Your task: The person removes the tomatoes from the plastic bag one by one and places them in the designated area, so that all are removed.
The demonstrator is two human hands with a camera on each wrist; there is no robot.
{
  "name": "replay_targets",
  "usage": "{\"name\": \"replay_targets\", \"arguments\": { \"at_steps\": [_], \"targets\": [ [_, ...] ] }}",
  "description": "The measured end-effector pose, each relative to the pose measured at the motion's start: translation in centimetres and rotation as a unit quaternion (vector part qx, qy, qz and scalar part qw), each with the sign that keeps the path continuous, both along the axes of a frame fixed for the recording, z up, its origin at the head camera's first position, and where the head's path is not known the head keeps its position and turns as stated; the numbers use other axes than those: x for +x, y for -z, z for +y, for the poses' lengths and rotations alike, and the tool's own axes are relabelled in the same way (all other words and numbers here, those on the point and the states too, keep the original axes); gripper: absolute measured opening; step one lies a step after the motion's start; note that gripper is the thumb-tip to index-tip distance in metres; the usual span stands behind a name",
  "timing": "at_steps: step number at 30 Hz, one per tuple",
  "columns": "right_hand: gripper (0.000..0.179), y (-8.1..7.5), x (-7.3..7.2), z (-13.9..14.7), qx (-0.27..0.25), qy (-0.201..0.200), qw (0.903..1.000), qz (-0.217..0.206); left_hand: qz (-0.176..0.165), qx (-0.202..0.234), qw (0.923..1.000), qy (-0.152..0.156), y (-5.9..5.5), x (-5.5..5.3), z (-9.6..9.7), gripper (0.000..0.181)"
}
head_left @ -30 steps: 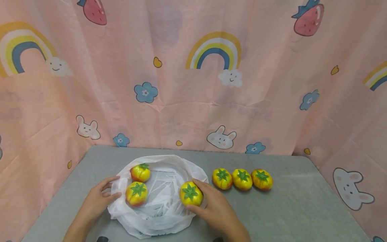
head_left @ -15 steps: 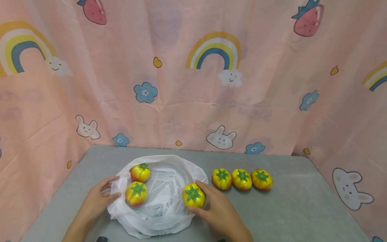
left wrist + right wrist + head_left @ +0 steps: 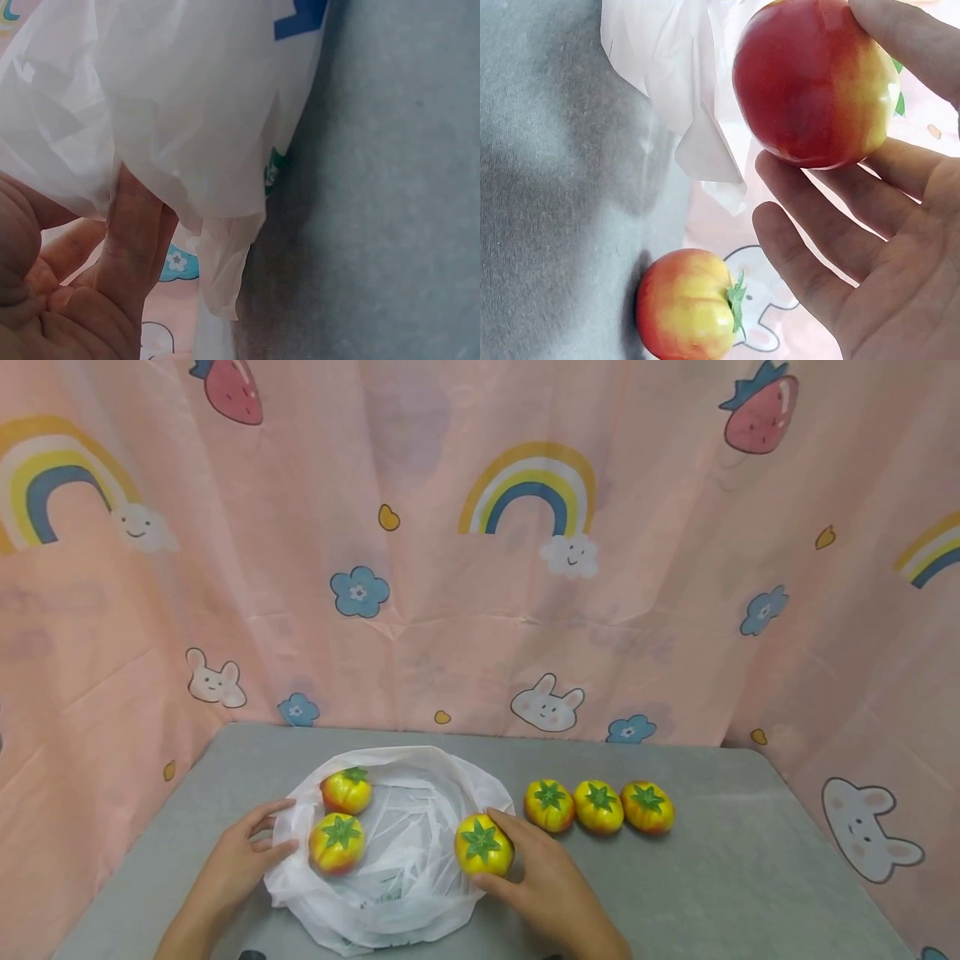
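The white plastic bag (image 3: 397,852) lies spread open on the grey tabletop (image 3: 750,877), with two tomatoes (image 3: 337,842) inside near its left wall. The left hand (image 3: 236,864) pinches the bag's left rim, its grip clenched on the plastic. The right hand (image 3: 543,881) holds a third tomato (image 3: 483,845) at the bag's right rim, fingers curled round it. Three more tomatoes (image 3: 598,807) sit in a row on the tabletop just right of the bag.
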State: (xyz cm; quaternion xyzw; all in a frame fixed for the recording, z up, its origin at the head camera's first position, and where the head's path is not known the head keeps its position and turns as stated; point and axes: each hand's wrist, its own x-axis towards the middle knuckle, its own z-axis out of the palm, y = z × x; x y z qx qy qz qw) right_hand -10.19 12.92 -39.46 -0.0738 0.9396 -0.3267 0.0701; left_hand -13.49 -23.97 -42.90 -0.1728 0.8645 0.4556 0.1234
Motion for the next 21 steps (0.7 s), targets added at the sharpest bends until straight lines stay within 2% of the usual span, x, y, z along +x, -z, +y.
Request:
{"name": "replay_targets", "arguments": {
  "at_steps": [9, 16, 21],
  "targets": [
    [0.077, 0.04, 0.01, 0.44, 0.015, 0.0, 0.9997, 0.019, -0.003, -0.004, 1.0, -0.004, 0.04, -0.09, 0.1, 0.072],
    [0.078, 0.0, -0.05, 0.45, 0.018, 0.009, 0.9998, 0.008, 0.002, -0.006, 1.0, -0.005, 0.09, -0.03, 0.23, 0.071],
    [0.077, -0.01, 0.07, 0.42, 0.013, -0.002, 0.9998, 0.012, 0.006, -0.004, 0.9999, -0.007, 0.11, 0.03, 0.19, 0.071]
  ]
}}
